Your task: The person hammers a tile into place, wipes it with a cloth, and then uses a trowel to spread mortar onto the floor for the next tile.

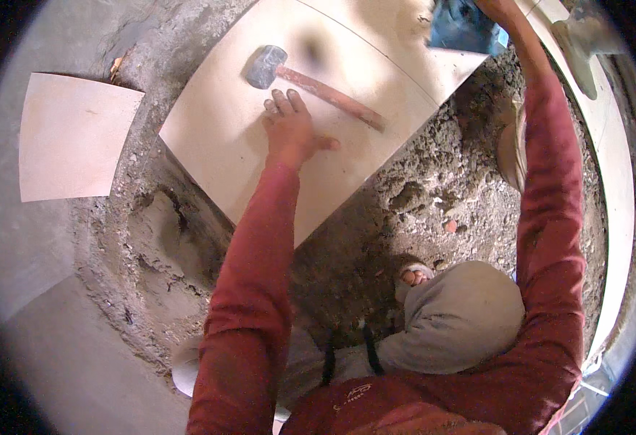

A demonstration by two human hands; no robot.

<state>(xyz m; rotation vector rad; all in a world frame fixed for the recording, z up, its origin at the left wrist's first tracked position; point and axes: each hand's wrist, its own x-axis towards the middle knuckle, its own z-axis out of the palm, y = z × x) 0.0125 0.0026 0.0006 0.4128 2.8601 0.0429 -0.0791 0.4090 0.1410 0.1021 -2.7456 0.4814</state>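
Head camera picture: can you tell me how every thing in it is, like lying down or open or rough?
Mallet: lying on the big tile, not held
Big tile: lying flat, dusty
Small tile: lying flat, apart from the big one
Left hand: grip open, palm down, fingers spread
Right hand: partly cut off, grip unclear
Blue thing: partly cut off, contents unclear
Ground: rough, lumpy

Grey concrete (64,333), small reddish fragment (450,226)

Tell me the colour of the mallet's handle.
The handle is reddish-brown, seen in the head view.
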